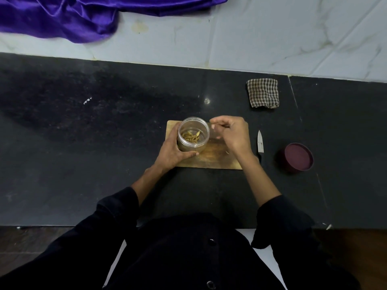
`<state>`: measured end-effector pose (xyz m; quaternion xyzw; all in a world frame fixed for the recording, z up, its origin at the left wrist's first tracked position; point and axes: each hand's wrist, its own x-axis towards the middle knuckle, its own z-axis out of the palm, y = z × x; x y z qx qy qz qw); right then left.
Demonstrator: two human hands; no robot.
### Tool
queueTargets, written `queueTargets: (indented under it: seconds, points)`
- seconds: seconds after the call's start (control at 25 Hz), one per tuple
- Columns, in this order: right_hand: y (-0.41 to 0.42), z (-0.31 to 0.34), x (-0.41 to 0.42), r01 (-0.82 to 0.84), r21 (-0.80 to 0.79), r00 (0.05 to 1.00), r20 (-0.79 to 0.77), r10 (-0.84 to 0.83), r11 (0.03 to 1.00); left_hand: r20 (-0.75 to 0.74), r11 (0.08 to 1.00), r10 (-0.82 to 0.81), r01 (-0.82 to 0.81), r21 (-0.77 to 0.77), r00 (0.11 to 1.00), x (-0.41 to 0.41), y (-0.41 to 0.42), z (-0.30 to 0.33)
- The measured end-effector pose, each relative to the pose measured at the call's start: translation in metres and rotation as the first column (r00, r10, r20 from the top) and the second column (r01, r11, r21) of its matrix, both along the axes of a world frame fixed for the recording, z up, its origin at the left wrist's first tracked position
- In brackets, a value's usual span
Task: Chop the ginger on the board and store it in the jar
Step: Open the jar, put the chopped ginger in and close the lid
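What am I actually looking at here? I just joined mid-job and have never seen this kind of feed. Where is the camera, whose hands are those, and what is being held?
There is no robot here: a person works with bare hands, and the single picture comes from a wide-angle camera worn on their head, looking down at a dark counter.

The left hand grips a clear open jar that stands on a wooden board. Chopped ginger pieces already lie inside the jar. The right hand hangs beside the jar's mouth with its fingers pinched together, seemingly on a small ginger piece, though that is too small to confirm.

Right of the board lie a knife and a maroon lid, off the jar. Further back sits a folded checked cloth, and purple fabric lies at the top left.
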<state>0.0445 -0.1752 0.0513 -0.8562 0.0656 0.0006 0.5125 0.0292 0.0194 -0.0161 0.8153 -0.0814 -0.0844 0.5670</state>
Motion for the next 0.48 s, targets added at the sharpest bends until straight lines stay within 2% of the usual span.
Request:
queueTargets:
  seconds: [0.08,0.2,0.48]
  points:
    - [-0.019,-0.017,-0.006,0.040,-0.127,0.996,-0.080,-0.050,0.991,0.000,1.000,0.004,-0.004,-0.003,1.000,0.000,0.001,0.000]
    - [-0.041,-0.046,-0.022,-0.003,-0.335,0.971,-0.225,-0.077,0.942,0.001,1.000,0.004,-0.004,0.002,1.000,0.001,0.001,-0.001]
    - [-0.035,-0.053,-0.036,-0.088,-0.484,0.951,-0.302,-0.072,0.871,-0.006,1.000,-0.001,0.001,0.008,1.000,0.001,0.001,-0.001]
